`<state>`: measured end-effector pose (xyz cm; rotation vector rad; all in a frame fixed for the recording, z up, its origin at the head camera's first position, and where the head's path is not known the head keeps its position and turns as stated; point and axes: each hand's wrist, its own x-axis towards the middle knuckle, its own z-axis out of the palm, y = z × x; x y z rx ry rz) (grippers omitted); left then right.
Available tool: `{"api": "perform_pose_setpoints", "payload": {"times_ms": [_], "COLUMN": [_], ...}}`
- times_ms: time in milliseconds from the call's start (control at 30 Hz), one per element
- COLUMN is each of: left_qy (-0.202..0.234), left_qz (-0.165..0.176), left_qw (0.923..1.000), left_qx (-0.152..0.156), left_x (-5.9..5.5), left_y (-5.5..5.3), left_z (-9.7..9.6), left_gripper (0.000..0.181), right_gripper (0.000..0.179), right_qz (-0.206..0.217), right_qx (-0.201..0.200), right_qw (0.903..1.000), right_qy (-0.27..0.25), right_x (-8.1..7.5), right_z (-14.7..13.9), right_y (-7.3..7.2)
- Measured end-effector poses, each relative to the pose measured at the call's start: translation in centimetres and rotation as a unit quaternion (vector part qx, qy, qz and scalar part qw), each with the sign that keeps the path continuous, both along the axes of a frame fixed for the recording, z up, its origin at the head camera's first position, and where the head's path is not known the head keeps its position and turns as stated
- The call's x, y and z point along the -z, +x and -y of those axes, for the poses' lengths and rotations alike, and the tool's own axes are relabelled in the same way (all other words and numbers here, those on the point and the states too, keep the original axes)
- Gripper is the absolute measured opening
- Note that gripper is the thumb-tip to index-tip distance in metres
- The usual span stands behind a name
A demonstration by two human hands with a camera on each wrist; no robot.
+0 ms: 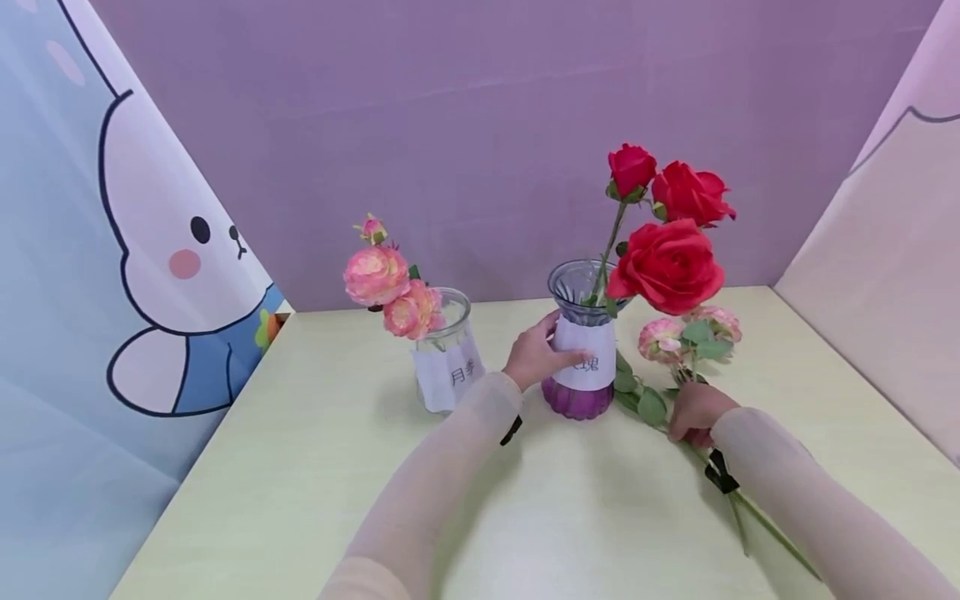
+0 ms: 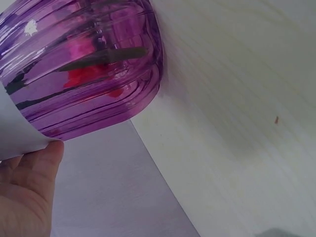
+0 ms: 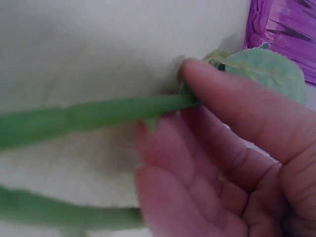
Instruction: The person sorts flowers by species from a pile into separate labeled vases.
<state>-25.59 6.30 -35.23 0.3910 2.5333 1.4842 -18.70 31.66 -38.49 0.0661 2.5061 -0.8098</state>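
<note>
My left hand (image 1: 543,354) grips the purple ribbed glass vase (image 1: 579,402) round its white paper label, thumb across the front. Red roses (image 1: 667,267) rise at the vase's mouth and lean right; at least one stem stands inside. Right of the vase, my right hand (image 1: 697,412) is low over the table, with thumb and fingers round a green flower stem (image 3: 123,109). A second stem (image 3: 74,217) runs beside it in the right wrist view. Leaves (image 1: 651,407) lie between this hand and the vase. Which bloom the held stem bears is hidden.
A clear glass jar (image 1: 431,392) with a paper label stands left of the vase, holding pink flowers (image 1: 377,275). More pink blooms (image 1: 662,340) are just beyond my right hand. A purple backdrop (image 1: 465,150) closes off the pale table (image 1: 315,467) behind.
</note>
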Motion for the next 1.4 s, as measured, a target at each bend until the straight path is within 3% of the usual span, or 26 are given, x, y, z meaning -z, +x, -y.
{"api": "perform_pose_setpoints", "payload": {"times_ms": [133, 333, 433, 667, 967, 1033, 1100, 1367, 1400], "left_qy": [0.001, 0.001, -0.001, -0.004, -0.004, -0.003, -0.004, -0.004, -0.004], "left_qz": [0.004, 0.012, 0.017, 0.028, 0.034, 0.033, 0.033, 0.032, 0.031], "left_qw": [1.0000, 0.9999, 0.9998, 0.9994, 0.9993, 0.9993, 0.9993, 0.9993, 0.9993], "left_qx": [-0.004, 0.001, -0.004, -0.018, -0.018, -0.017, -0.016, -0.019, -0.019], "left_x": [-0.2, -0.1, 0.0, -0.2, -0.3, -0.3, -0.3, -0.1, 0.0], "left_y": [0.0, 0.1, 0.1, 0.0, -0.1, -0.1, -0.1, -0.1, -0.1], "left_z": [0.0, -0.3, -0.5, -0.5, -0.3, -0.3, -0.2, -0.3, -0.3], "left_gripper": [0.086, 0.087, 0.087, 0.086, 0.086, 0.086, 0.087, 0.087, 0.087], "right_gripper": [0.036, 0.008, 0.013, 0.015, 0.014, 0.010, 0.006, 0.010, 0.010], "right_qz": [0.010, 0.018, 0.018, 0.012, 0.001, 0.002, 0.001, -0.024, -0.026], "right_qx": [0.014, 0.049, 0.064, 0.111, 0.149, 0.170, 0.192, 0.278, 0.284], "right_qw": [0.9983, 0.9900, 0.9822, 0.9442, 0.9023, 0.8858, 0.8619, 0.7474, 0.7296], "right_qy": [-0.056, -0.131, -0.175, -0.310, -0.405, -0.432, -0.469, -0.603, -0.621], "right_x": [0.0, 0.0, -0.2, -0.9, -0.9, -0.9, -1.0, -1.6, -1.7], "right_z": [-0.2, -1.2, -1.7, -2.5, -3.2, -3.2, -3.2, -2.8, -2.8], "right_y": [0.2, 0.7, 0.7, 0.4, 0.6, 0.8, 1.1, 2.4, 2.6]}}
